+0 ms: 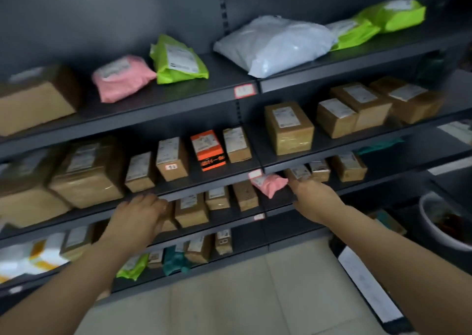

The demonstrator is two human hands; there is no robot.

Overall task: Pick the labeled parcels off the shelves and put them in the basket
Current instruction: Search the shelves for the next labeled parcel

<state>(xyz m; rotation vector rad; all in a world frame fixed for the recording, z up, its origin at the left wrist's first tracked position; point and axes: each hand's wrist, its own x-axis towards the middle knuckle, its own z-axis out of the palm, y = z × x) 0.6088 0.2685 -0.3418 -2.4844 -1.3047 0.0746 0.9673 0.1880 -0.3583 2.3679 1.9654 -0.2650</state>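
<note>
Left hand [138, 214] at shelf [229, 219], fingers [155, 202] curled over small box [169, 221]; grasp unclear. Right hand [316, 199] released, straight forefinger touching pink parcel [268, 185].

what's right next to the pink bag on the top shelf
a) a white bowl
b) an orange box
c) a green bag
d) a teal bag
c: the green bag lies right beside the pink bag on the top shelf.

Pink parcel [270, 186] (white label [258, 180]), grey shelves [178, 97]
</note>
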